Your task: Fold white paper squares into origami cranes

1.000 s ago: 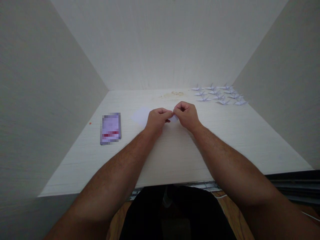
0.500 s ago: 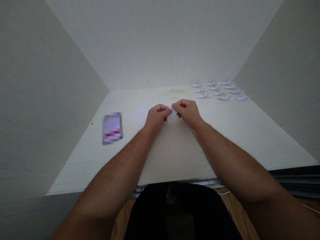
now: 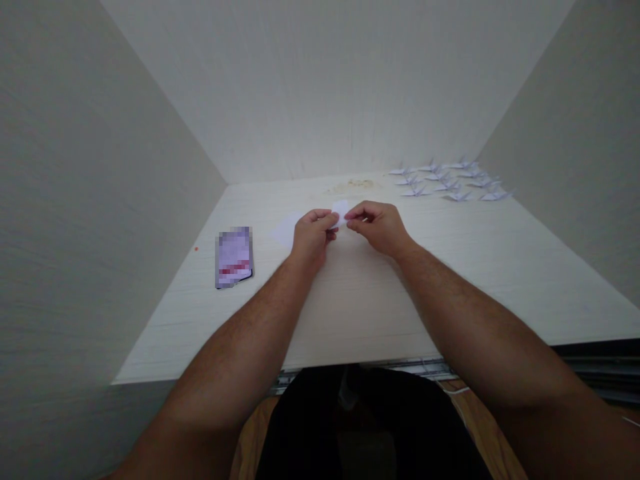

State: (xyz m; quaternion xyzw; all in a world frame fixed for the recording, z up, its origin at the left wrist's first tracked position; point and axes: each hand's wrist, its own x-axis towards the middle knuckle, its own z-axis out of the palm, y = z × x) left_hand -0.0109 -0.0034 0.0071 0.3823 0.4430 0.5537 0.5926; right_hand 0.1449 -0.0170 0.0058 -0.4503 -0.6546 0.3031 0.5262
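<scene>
My left hand (image 3: 313, 233) and my right hand (image 3: 377, 225) meet over the middle of a white table (image 3: 350, 293). Both pinch a small piece of white folded paper (image 3: 341, 211), which sticks up between the fingertips. The fingers of each hand are curled closed around it. A flat white paper sheet (image 3: 284, 229) lies on the table just left of my left hand.
Several small folded paper cranes (image 3: 450, 183) stand in rows at the back right. A phone-sized flat object (image 3: 234, 257) lies at the left. White walls close in the table on the left, back and right. A faint stain (image 3: 356, 185) marks the far middle.
The paper piece now stands up between my fingertips, where before it was mostly hidden under them. The view has shifted slightly to the left.
</scene>
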